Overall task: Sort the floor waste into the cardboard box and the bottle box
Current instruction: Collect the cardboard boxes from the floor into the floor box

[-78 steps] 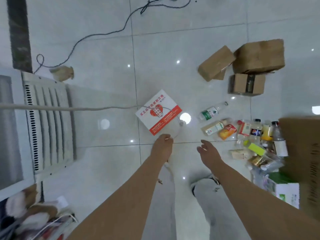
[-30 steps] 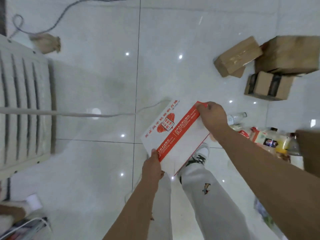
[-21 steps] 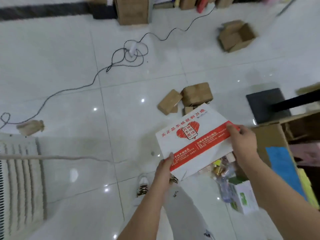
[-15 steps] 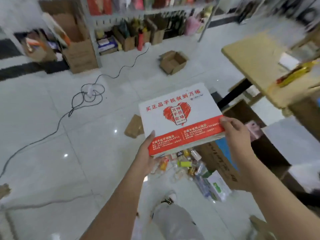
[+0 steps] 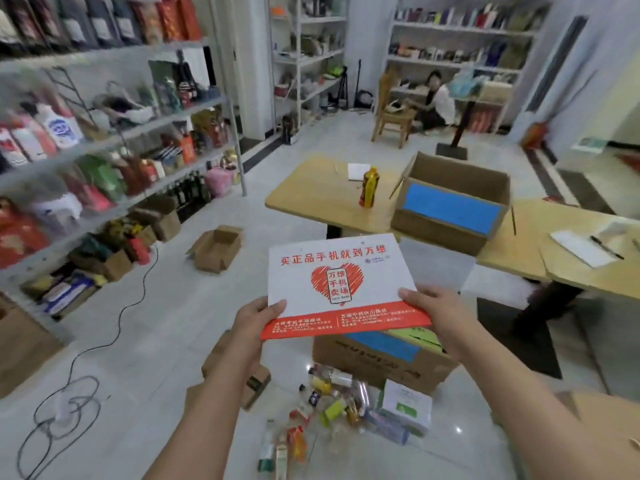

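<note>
I hold a flat white and red printed carton [image 5: 337, 282] at chest height. My left hand [image 5: 258, 315] grips its lower left corner and my right hand [image 5: 431, 308] grips its lower right corner. Below it on the floor stands a brown cardboard box [image 5: 381, 363] with a blue panel, partly hidden by the carton. A second open cardboard box [image 5: 450, 206] with a blue panel sits on the wooden table. A pile of bottles and small packages [image 5: 329, 414] lies on the floor in front of the floor box.
An orange bottle [image 5: 369, 187] stands on the wooden table [image 5: 311, 195]. Small cardboard boxes [image 5: 216, 249] lie on the tiled floor. A black cable [image 5: 69, 393] trails at left. Shelves line the left wall. A person [image 5: 436, 102] sits at the back.
I picked the printed carton off the floor with both hands and raised it. My view has lifted from the floor to the room, and the table with its box came into sight.
</note>
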